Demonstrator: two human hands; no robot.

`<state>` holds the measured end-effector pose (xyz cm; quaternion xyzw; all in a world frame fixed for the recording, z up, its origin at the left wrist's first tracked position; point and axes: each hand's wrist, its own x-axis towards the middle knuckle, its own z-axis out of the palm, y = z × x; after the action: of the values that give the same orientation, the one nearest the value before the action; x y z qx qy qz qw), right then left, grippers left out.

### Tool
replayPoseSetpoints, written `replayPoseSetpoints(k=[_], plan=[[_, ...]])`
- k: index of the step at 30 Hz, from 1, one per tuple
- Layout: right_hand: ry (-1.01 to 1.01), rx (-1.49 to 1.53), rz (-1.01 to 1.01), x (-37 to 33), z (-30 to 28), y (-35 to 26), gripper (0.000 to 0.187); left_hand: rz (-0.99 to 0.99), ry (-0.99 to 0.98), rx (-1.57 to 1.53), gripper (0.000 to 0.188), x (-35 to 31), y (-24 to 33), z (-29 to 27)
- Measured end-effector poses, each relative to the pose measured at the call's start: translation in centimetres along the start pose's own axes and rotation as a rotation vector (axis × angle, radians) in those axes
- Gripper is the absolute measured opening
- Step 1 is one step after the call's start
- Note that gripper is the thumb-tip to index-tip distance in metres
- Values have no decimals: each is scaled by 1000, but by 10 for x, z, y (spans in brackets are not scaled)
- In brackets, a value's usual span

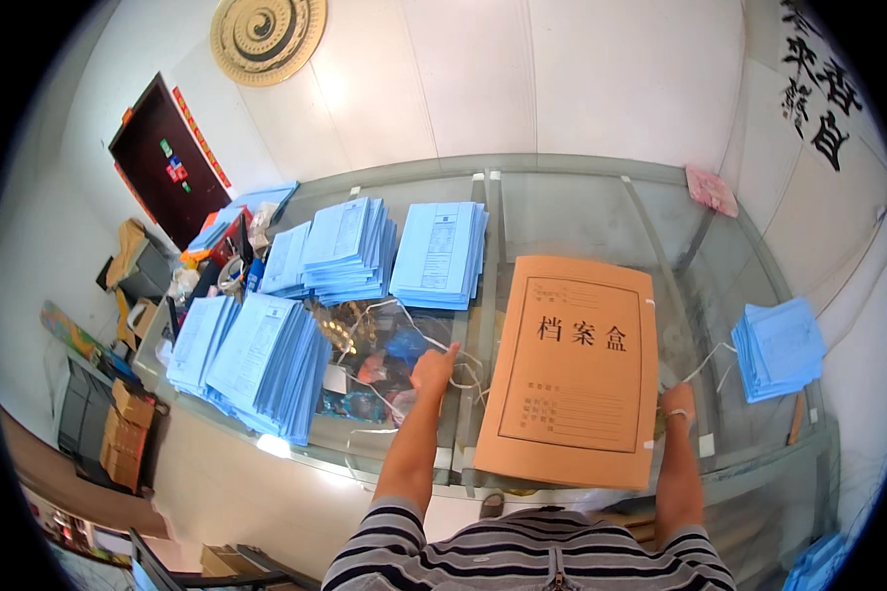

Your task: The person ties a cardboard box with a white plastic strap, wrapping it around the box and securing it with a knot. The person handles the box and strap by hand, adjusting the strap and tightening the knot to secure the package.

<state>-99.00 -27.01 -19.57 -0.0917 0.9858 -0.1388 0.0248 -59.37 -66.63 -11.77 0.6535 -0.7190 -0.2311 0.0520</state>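
File boxes [570, 419] may skew if our left hand [432, 371] and right hand [676, 399], apparently pinching cord [703, 364], pull unevenly.

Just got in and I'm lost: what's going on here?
A person is at a glass-topped table, a rectangular brown cardboard file box before them. White string shows on both sides; the left hand looks closed on it, the right hand is beside the box, grip unclear. Light-blue paper stacks lie left, a smaller one right.
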Motion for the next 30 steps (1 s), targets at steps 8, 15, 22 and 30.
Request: replayPoseSetpoints(k=[8, 15, 22, 30], plan=[[124, -329, -246, 80, 84, 132, 22, 100, 21, -124, 36, 43, 36, 57], [-378, 2015, 450, -29, -47, 22, 27, -321, 84, -1294, 30, 57, -67, 36], [-303, 1865, 95, -54, -137, -24, 11, 63, -18, -301, 55, 14, 2, -3], [-325, 1802, 6, -122, -174, -51, 23, 1, -284, -496, 18, 79, 8, 60]])
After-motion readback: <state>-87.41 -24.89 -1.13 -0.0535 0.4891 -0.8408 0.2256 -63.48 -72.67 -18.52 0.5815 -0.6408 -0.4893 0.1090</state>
